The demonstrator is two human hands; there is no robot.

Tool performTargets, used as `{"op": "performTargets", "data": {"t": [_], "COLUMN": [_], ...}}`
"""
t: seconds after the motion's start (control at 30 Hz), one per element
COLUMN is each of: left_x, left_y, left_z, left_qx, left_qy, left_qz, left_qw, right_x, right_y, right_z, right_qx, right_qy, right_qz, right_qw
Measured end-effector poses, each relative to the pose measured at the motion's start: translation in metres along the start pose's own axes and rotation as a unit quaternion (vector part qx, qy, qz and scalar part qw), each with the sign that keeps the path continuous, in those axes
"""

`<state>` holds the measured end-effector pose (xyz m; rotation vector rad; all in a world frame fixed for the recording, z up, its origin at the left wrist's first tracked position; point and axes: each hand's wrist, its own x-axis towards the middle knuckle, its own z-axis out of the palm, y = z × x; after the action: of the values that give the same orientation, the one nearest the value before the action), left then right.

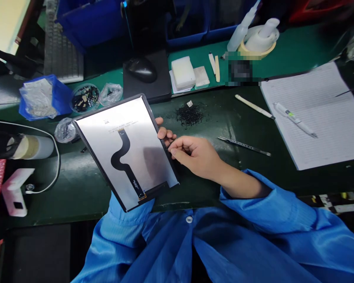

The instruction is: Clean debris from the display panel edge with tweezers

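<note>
A tablet-sized display panel (129, 157) is held tilted above the bench, its silvery back toward me. A black ribbon cable (122, 157) curves down that back. My left hand (164, 131) grips the panel from behind, with only its fingertips showing past the right edge; the palm is hidden. At that same edge, my right hand (197, 155) has thumb and forefinger pinched together, touching or very near the rim. Whatever sits between those fingertips is too small to make out. Metal tweezers (244, 146) lie on the bench to the right of my right hand.
Black scraps (190, 114) lie in a pile behind my hands. A notebook (315, 114) with a pen (295, 120) is at right. Along the back are a mouse (141, 70), white blocks (183, 72) and a dispenser bottle (242, 33). A blue bin (60, 94) stands at left.
</note>
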<state>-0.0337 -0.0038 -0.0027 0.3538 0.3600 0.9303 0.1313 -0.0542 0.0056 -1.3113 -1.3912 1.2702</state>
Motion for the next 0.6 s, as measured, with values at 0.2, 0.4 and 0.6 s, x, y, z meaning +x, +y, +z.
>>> {"op": "performTargets", "data": {"t": [0.2,0.4,0.6], "left_x": [-0.001,0.001,-0.003], "left_y": [0.001,0.0,-0.006], "left_z": [0.0,0.0,0.008], "left_qx": [0.009,0.021,-0.016], "left_qy": [0.005,-0.022,0.004], "left_qz": [-0.003,0.015,0.035], "left_qw": [1.0,0.999,0.999], "right_x": [0.0,0.0,0.0], "right_y": [0.0,-0.001,-0.001], "right_z": [0.0,0.0,-0.001], "right_qx": [-0.001,-0.006,-0.016], "right_qy": [0.002,0.002,-0.001], "right_qz": [-0.008,0.003,0.015], "right_qw": [1.0,1.0,1.0]}}
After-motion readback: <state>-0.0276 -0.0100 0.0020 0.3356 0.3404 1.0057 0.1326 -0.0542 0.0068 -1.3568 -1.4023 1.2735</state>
